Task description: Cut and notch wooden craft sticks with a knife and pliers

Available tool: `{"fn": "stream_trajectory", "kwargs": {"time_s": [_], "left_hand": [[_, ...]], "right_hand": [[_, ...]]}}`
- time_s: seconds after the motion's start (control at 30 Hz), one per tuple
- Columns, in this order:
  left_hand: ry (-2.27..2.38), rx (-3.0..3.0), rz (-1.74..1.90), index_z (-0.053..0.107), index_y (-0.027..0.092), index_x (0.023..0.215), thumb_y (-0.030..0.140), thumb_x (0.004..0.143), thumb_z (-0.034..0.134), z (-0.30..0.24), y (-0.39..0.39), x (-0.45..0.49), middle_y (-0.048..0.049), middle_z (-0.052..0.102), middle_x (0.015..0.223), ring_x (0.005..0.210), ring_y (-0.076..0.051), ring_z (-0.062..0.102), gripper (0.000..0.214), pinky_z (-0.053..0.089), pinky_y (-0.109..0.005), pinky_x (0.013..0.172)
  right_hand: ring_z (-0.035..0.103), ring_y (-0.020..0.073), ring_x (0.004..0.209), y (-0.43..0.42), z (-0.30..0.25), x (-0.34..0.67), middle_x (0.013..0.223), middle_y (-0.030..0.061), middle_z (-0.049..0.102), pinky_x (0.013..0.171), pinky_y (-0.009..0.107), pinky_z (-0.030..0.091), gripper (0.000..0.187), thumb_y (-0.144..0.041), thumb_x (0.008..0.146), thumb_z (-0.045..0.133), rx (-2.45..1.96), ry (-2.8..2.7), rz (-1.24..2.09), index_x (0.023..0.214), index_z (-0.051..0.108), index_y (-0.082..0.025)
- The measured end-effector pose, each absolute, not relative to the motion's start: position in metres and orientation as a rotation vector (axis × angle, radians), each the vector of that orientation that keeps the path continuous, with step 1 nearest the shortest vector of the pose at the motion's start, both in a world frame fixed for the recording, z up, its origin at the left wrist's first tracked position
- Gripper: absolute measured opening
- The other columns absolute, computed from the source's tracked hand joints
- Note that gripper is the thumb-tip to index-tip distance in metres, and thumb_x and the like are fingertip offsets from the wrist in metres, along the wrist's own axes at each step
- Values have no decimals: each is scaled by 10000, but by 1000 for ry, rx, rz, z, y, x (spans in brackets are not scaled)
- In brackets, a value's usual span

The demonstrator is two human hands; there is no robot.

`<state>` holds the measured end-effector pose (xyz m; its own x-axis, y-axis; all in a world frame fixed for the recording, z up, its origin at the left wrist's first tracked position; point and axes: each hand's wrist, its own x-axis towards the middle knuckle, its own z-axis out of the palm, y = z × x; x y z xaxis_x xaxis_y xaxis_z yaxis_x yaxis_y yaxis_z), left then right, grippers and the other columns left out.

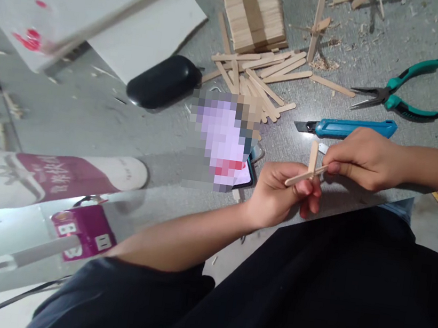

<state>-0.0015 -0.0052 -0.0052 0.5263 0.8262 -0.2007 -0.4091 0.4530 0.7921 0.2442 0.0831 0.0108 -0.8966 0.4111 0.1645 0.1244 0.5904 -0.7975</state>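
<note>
In the upper middle of the frame you have a bundle of sticks with loose sticks spilled below it. Green-handled pliers lie at the upper right, and a blue cutter lies partly behind your right hand. A phone sits just beside your left hand. The crossed sticks are between your hands, right of centre: your left fingers clamp them near the crossing, your right thumb and forefinger pinch the right end.
</note>
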Motion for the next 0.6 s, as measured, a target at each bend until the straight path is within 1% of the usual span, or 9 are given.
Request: {"fn": "stream_trajectory", "kwargs": {"time_s": [0.07, 0.13, 0.27, 0.37, 0.47, 0.53, 0.6], "left_hand": [[655, 768, 805, 814, 162, 871, 619, 1021, 933, -4, -2, -2, -23, 790, 672, 453, -89, 650, 496, 568, -173, 465], [689, 776, 822, 828, 167, 923, 612, 1027, 928, -4, 0, -2, -28, 808, 718, 488, -92, 662, 467, 585, -188, 497], [782, 806, 900, 836, 180, 954, 627, 995, 954, -8, -1, 0, -18, 789, 731, 551, -102, 667, 465, 587, -209, 533], [784, 878, 937, 825, 178, 941, 616, 993, 964, -10, -1, 0, -16, 785, 740, 595, -101, 687, 462, 607, -215, 588], [746, 931, 954, 804, 179, 940, 588, 1035, 932, -9, 1, 0, -19, 791, 739, 622, -107, 712, 438, 616, -223, 632], [744, 957, 950, 788, 183, 940, 607, 1047, 910, -8, 2, 0, -29, 801, 754, 635, -121, 723, 455, 630, -244, 648], [774, 982, 949, 779, 184, 956, 628, 1044, 904, -10, 0, 0, -47, 825, 813, 661, -131, 730, 470, 646, -266, 674]], "right_hand": [[555, 112, 620, 86, 12, 247, 721, -45, 636, 666, 281, 389, 375, -383, 1265, 489, -483, -2504, 1172, 1013, 711, -216], [585, 121, 632, 89, 14, 250, 736, -41, 663, 669, 286, 411, 333, -355, 1257, 508, -522, -2511, 1119, 1055, 739, -223], [738, 145, 798, 93, 18, 255, 942, 6, 820, 735, 290, 497, 265, -335, 1254, 548, -506, -2483, 1024, 1222, 789, -231], [776, 153, 875, 92, 18, 255, 1023, 36, 850, 778, 296, 526, 267, -329, 1255, 559, -463, -2475, 980, 1223, 799, -217], [771, 148, 861, 88, 17, 252, 993, 29, 859, 772, 298, 516, 253, -300, 1249, 567, -430, -2455, 933, 1203, 798, -208], [739, 156, 815, 87, 15, 252, 915, 14, 835, 755, 317, 495, 266, -318, 1250, 557, -425, -2478, 881, 1200, 801, -222], [700, 172, 788, 88, 13, 254, 871, 13, 808, 754, 339, 479, 296, -348, 1252, 530, -441, -2546, 829, 1194, 802, -248]]}}
